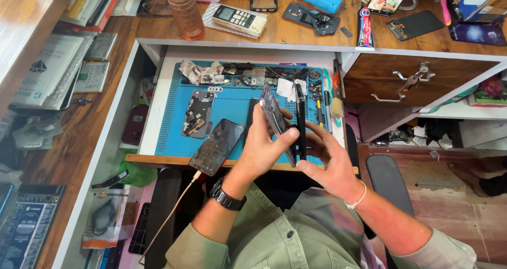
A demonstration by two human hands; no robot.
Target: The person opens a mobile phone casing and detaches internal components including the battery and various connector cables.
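Far left: books and flat boxes [50,71] stacked along the wooden counter [79,137], out of the working zone. Next, a blue work mat [232,102] on a pulled-out tray, an opened phone back [198,113] lying flat near its left edge, a cabled phone [216,146] overhanging the tray's front lip (cable trailing down off the edge). Centre: left hand [264,145] pinching a thin screen panel [275,118] between thumb and fingers, tilted on edge, probably to keep it off the cluttered mat. Just beside it, right hand [330,163] curled around a dark phone body [301,124], held upright and close to the panel, narrowly apart. Open mat room only between the opened back and the hands. Right: tools [330,97] lined along the mat's edge, then a wooden drawer [417,81] with keys hanging.
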